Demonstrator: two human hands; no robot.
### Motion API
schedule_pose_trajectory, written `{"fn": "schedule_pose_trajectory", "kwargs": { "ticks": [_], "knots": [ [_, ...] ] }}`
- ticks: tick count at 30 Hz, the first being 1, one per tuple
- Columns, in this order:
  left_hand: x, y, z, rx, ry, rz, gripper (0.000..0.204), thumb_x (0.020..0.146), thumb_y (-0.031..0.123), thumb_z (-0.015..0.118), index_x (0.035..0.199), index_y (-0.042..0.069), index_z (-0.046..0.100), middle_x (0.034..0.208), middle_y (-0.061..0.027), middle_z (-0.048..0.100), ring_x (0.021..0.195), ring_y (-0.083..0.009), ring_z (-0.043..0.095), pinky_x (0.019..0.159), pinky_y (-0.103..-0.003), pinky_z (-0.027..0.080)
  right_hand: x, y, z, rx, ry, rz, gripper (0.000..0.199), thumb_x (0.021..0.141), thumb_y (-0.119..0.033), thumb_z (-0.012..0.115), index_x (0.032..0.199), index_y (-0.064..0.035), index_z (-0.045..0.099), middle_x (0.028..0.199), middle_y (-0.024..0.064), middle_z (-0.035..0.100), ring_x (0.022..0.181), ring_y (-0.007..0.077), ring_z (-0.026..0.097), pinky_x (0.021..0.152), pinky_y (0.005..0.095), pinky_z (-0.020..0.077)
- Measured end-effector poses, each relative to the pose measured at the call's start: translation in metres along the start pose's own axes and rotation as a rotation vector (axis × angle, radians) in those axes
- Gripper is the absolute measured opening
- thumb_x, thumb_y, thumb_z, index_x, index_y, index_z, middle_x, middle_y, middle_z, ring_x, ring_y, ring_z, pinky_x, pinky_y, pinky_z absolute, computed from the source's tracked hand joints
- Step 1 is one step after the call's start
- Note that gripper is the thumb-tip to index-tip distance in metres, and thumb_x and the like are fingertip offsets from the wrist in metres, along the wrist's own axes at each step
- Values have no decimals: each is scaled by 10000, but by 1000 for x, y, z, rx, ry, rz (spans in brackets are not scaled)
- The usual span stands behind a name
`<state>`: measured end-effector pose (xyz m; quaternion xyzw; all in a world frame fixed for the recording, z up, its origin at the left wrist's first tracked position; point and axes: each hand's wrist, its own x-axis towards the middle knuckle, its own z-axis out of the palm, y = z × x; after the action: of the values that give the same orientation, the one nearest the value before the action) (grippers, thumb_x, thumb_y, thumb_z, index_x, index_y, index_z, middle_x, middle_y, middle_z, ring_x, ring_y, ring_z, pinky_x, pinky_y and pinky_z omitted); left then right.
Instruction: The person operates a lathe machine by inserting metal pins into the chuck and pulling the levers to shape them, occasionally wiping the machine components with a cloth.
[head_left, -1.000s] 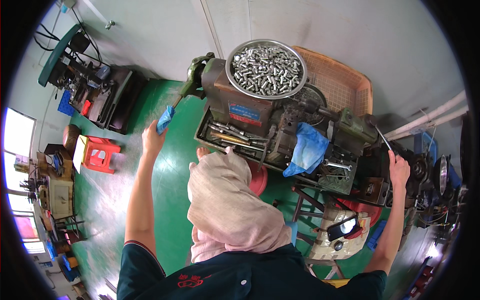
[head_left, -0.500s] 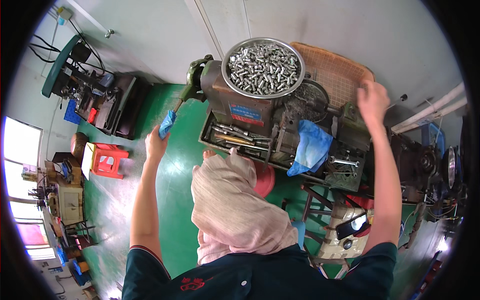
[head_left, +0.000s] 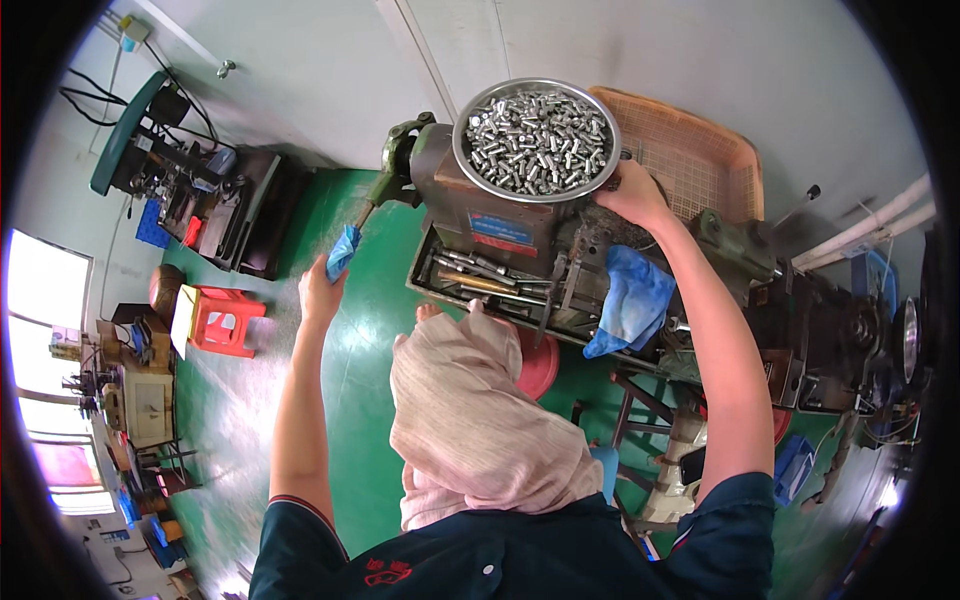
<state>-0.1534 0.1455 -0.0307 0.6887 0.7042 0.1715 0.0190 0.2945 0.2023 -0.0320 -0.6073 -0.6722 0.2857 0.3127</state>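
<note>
My left hand (head_left: 322, 292) is closed around a lever handle (head_left: 343, 253) wrapped in blue material, which slopes down from the green lever arm at the machine's left end. My right hand (head_left: 636, 197) is at the bench lathe (head_left: 500, 212), close to the rim of a round metal bowl (head_left: 465, 160) on top of it. Its fingers are curled at the working area, and what they grip is too small or hidden to make out. Small shiny metal pins (head_left: 540, 142) fill the bowl. A blue cloth (head_left: 628, 300) drapes over the machine's front, below my right forearm.
An orange plastic basket (head_left: 735, 160) lies behind the machine, against the wall. Loose tools (head_left: 480, 275) fill the front tray. A beige cloth (head_left: 470, 420) covers my lap. A red stool (head_left: 222, 318) stands on the green floor at left, near another machine (head_left: 215, 200).
My right hand has moved left, from beside the basket's right end to the working area by the bowl. My left hand keeps its hold on the lever handle. The view has shifted slightly.
</note>
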Motion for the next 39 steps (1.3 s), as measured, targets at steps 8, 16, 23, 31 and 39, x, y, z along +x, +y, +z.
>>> {"fn": "schedule_pose_trajectory", "kwargs": {
  "ticks": [8, 16, 23, 31, 39],
  "knots": [
    [-20, 24, 9, -102, 59, -60, 206, 645, 149, 620, 785, 53, 504, 682, -183, 549, 685, -376, 525, 581, -425, 414, -4, -14, -2, -35, 2, -18, 154, 554, -129, 579, 664, -21, 574, 653, 94, 590, 647, 225, 577, 629, 298, 437],
    [-38, 65, 13, -52, 41, -180, 245, 660, 146, 605, 849, 33, 498, 693, -201, 560, 686, -380, 535, 592, -443, 426, -9, -22, -3, -119, -19, 33, 154, 549, -129, 577, 666, -28, 579, 676, 102, 597, 656, 232, 582, 628, 299, 439],
    [-37, 68, 13, -87, 36, -218, 226, 653, 153, 615, 788, 29, 484, 690, -208, 545, 704, -393, 516, 601, -438, 404, -11, -23, -8, -204, 147, -116, 135, 525, -99, 565, 634, -20, 559, 618, 104, 554, 627, 272, 539, 595, 338, 429],
    [-37, 63, 12, -69, 70, -200, 231, 643, 136, 621, 809, 34, 497, 703, -201, 549, 704, -387, 519, 598, -443, 406, -57, -75, -41, -424, 418, -444, 104, 534, -50, 587, 613, -75, 524, 626, 29, 489, 800, 224, 455, 697, 334, 356],
    [-37, 61, 14, -51, 85, -171, 249, 649, 147, 609, 856, 53, 507, 705, -188, 565, 688, -365, 541, 596, -435, 426, -83, -88, -54, -430, 501, -569, 165, 516, -30, 608, 635, -101, 517, 636, -10, 470, 764, 196, 460, 692, 327, 344]
  ]
}}
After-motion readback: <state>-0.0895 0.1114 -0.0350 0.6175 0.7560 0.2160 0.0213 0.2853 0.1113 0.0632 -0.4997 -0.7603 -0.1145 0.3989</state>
